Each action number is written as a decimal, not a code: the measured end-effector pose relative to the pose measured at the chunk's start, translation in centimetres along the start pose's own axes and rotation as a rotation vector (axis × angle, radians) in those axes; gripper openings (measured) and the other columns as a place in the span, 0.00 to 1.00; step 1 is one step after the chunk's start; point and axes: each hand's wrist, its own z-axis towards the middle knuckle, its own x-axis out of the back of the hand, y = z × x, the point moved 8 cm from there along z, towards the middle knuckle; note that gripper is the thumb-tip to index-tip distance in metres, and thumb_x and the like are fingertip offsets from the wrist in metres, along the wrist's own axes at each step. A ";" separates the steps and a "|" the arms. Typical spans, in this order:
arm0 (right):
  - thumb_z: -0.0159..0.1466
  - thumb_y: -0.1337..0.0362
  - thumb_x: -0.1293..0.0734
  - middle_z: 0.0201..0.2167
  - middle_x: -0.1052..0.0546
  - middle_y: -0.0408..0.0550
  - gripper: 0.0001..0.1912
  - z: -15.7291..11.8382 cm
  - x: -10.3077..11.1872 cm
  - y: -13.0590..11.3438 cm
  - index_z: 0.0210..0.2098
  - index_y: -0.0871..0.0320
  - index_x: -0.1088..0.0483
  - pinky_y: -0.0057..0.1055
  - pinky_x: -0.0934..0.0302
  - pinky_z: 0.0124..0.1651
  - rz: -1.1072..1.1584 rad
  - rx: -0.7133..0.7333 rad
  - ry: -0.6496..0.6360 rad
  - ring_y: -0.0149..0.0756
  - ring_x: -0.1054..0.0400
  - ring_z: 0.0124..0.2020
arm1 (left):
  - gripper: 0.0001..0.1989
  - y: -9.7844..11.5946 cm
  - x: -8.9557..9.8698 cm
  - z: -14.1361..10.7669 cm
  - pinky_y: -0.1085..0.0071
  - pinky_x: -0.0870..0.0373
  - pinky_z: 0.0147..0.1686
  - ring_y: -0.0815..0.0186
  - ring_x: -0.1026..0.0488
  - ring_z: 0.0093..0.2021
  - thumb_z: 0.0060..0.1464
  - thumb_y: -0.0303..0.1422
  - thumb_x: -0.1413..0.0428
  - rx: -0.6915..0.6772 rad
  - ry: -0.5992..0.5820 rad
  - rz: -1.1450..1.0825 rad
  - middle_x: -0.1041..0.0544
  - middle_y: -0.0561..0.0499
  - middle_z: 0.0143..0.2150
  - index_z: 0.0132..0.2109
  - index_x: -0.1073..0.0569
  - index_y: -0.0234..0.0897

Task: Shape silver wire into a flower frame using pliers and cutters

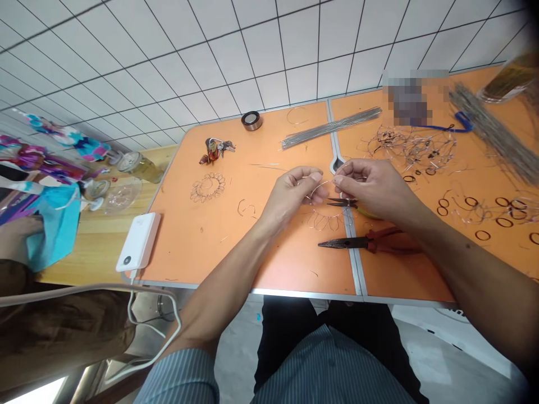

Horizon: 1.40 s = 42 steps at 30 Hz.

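My left hand (pixel 297 191) pinches a thin, curved wire (pixel 323 184) between thumb and fingers. The wire's other end is in the pinch of my right hand (pixel 366 182), so it spans the short gap between both hands. Just under the hands, a looped wire piece (pixel 328 220) lies on the orange table. Small pliers (pixel 343 202) rest below my right hand, their handles partly covered by it. Nearer to me lie red-handled long-nose pliers (pixel 353 242), partly under my right forearm.
A flower-like wire ring (pixel 208 187), a tape roll (pixel 251 120) and a bundle of straight wires (pixel 330 128) lie on the table. Tangled wires (pixel 412 147) and several dark rings (pixel 482 235) spread at right. A white power bank (pixel 138 241) sits at the left edge. Another person's hand (pixel 19 238) is far left.
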 end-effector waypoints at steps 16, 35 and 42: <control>0.64 0.65 0.23 0.25 0.23 0.44 0.07 -0.2 0.0 -0.3 0.30 0.53 0.22 0.33 0.34 0.33 0.017 -0.040 -0.024 0.34 0.30 0.27 | 0.09 0.8 1.4 0.0 0.73 0.20 0.38 0.69 0.18 0.34 0.59 0.35 0.31 0.019 0.126 0.036 0.12 0.47 0.38 0.34 0.20 0.37; 0.70 0.60 0.24 0.30 0.21 0.44 0.08 0.2 -0.9 0.8 0.35 0.51 0.23 0.36 0.32 0.37 0.046 -0.009 -0.094 0.36 0.29 0.30 | 0.17 0.1 0.8 0.2 0.74 0.23 0.34 0.70 0.20 0.29 0.63 0.44 0.27 -0.002 0.040 0.010 0.15 0.50 0.34 0.37 0.22 0.38; 0.76 0.65 0.30 0.33 0.20 0.43 0.10 -0.4 -1.4 0.5 0.36 0.53 0.24 0.33 0.31 0.41 0.080 -0.050 -0.130 0.32 0.28 0.32 | 0.11 0.8 0.4 -0.1 0.75 0.25 0.34 0.72 0.20 0.29 0.71 0.36 0.34 -0.021 0.044 0.010 0.15 0.50 0.32 0.40 0.22 0.36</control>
